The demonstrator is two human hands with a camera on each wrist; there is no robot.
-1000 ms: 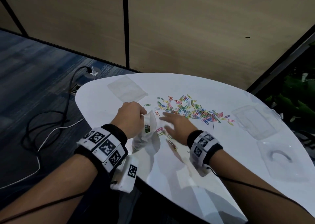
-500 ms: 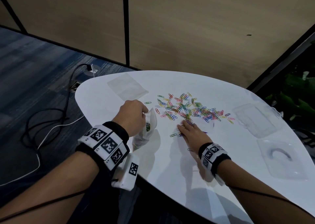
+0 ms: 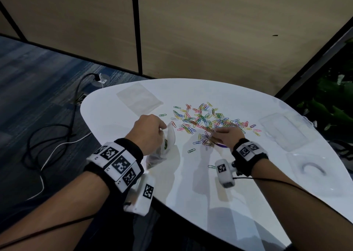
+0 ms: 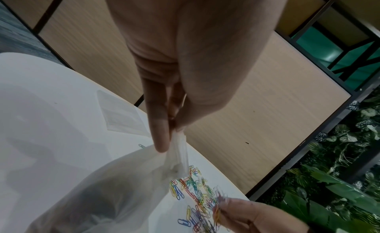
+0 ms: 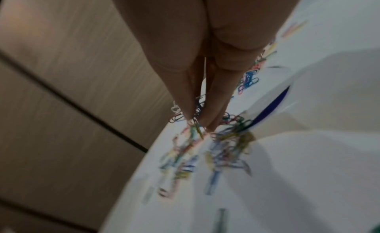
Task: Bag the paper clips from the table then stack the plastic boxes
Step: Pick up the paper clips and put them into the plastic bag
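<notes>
Coloured paper clips lie scattered over the middle of the white table. My left hand pinches the rim of a clear plastic bag that hangs near the table's left edge with some clips inside. My right hand is just right of the bag, its fingertips pinched on a small bunch of clips lifted slightly off the pile. Two clear plastic boxes lie at the right: one farther back, one nearer.
A flat spare clear bag lies at the table's far left. Single clips lie apart near the front of the pile. Black and white cables run over the carpet on the left. Wooden wall panels stand behind, plants at the right.
My right hand went from beside the bag to the pile, raked clips toward me and now pinches a bunch of them. The left hand kept holding the bag.
</notes>
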